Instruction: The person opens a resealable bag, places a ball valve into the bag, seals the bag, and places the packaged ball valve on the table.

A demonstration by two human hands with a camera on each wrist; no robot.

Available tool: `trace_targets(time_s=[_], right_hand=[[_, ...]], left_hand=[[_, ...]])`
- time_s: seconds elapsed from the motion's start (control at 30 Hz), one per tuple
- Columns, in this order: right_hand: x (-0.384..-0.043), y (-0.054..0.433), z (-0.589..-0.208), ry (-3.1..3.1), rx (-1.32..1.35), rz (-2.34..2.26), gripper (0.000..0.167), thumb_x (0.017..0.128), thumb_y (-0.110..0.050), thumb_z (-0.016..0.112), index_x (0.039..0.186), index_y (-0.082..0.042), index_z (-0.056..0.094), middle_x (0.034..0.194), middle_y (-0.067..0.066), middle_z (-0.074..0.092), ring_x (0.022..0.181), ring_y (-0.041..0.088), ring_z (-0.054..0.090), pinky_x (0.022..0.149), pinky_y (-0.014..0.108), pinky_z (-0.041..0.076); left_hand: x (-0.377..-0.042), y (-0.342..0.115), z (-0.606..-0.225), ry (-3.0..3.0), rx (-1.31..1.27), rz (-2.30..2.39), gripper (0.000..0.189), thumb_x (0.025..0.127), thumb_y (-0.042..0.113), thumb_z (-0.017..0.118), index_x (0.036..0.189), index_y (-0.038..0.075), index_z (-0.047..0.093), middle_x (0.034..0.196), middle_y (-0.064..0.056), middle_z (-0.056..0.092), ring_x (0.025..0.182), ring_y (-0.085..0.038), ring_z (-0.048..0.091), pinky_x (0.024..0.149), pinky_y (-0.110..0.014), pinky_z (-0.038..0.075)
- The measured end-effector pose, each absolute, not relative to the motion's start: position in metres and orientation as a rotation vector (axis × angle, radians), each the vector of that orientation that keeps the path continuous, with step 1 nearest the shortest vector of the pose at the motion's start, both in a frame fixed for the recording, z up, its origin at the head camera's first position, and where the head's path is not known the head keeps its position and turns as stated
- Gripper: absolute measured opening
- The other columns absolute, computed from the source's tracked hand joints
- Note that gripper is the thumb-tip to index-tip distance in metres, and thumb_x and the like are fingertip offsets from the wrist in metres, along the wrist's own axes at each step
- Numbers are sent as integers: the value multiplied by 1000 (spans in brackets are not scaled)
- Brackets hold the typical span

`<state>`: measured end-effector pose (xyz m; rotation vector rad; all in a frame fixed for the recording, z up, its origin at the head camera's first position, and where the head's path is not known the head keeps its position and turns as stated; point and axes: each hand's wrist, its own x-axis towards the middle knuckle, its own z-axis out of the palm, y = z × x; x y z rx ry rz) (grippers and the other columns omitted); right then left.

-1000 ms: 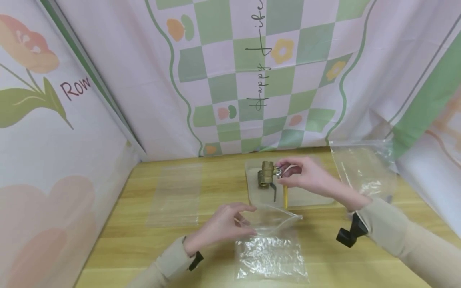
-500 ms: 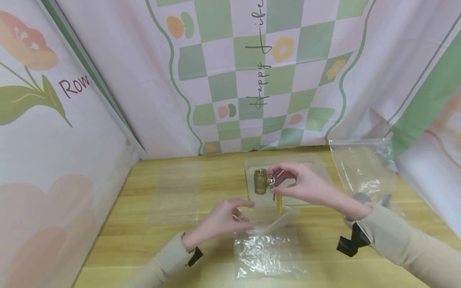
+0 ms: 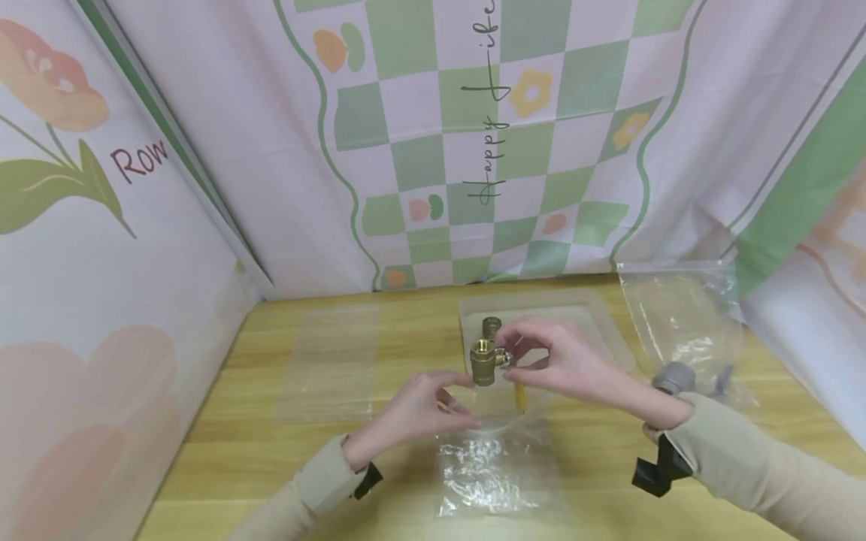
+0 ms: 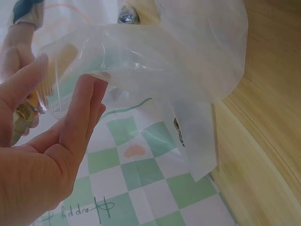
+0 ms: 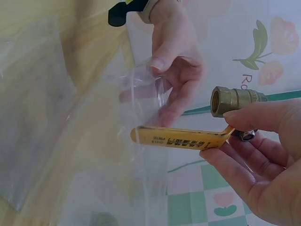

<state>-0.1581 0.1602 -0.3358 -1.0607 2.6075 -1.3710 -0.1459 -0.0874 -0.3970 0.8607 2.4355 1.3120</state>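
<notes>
Right hand (image 3: 560, 361) pinches brass valve (image 3: 483, 367) at yellow lever (image 5: 183, 138); left hand (image 3: 418, 411), spread, touches clear bag (image 3: 492, 473), seemingly inside its mouth.

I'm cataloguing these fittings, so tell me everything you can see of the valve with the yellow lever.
The valve has a thick, brass-looking body with a faceted end, a hollow opening, a silvery fitting at its stem and a bent yellow lever bearing dark print. The right hand pinches it near the lever's bend. In the head view the body is held upright, opening up, lever pointing toward the near side. The lever's tip overlaps the clear bag; whether they touch is unclear.
</notes>
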Motion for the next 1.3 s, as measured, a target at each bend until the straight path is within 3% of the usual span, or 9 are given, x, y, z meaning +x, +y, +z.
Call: trace_targets(time_s=[0.17,0.47,0.6,0.73,0.93,1.3], right_hand=[[-158,159,-341,2646,-1156,-1290,37,75,7,77,109,-4,67,102,12,73,86,12,71,70,17,62],[-157,159,-349,2735,-1432,-1096,39,72,12,75,106,-5,68,98,8,74,84,16,72,70,15,61],[-158,156,-352,2766,-1644,-1000,37,70,12,76,102,-6,70,92,5,73,77,11,70,67,12,59],[-159,154,-355,2788,-1787,-891,37,68,12,76,99,-8,71,88,3,72,73,8,67,64,10,57],[-154,151,-356,2847,-1753,-651,36,68,11,75,98,-9,70,90,2,71,74,13,69,66,11,58],[-141,140,-356,2937,-1736,-279,26,72,6,76,91,-10,69,76,-3,62,56,6,57,52,4,46]], left_hand=[[-145,-87,-397,2429,829,1336,59,77,16,84,129,0,60,125,-23,67,73,0,70,65,-14,60],[-142,-89,-396,2435,818,1359,60,78,15,84,130,-1,59,127,-24,66,78,-14,74,68,-13,59],[-143,-89,-396,2454,790,1336,62,77,18,84,132,0,58,120,-22,69,75,-5,71,66,-12,59],[-144,-89,-395,2451,765,1336,65,77,18,84,134,1,57,126,-19,67,74,1,68,64,-14,59],[-144,-88,-396,2467,797,1327,64,77,18,84,133,1,58,131,-18,65,76,-4,71,65,-13,59],[-143,-85,-395,2485,803,1313,66,76,19,85,133,1,58,133,-20,64,77,-3,69,67,-12,58]])
